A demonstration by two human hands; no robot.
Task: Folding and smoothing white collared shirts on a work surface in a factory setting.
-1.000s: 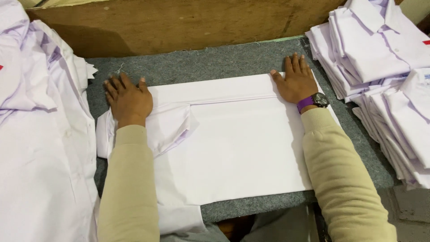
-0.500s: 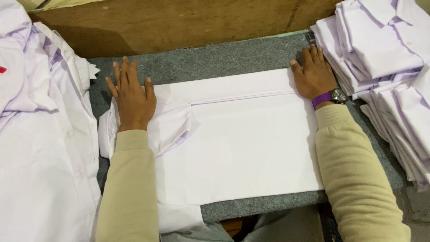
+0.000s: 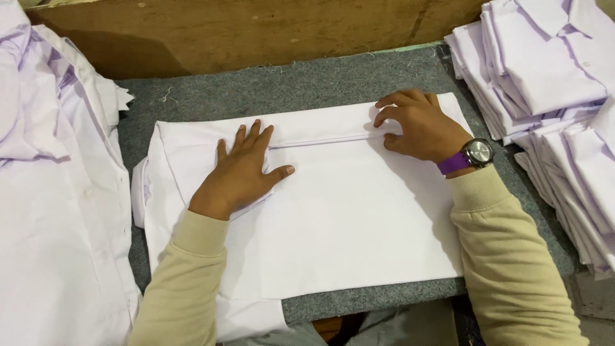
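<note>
A: Item: folded white shirt [image 3: 346, 218], centre of counter [image 3: 307, 83]?
B: Yes. Left hand [image 3: 242, 172] flat on it, fingers spread; right hand [image 3: 416, 125] curled, pinching the fold near the far edge.

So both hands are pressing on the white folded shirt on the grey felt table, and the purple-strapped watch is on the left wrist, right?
Not quite. The head view shows the purple-strapped watch on the right wrist, not the left. Both the left hand and right hand do rest on the white folded shirt.
</note>
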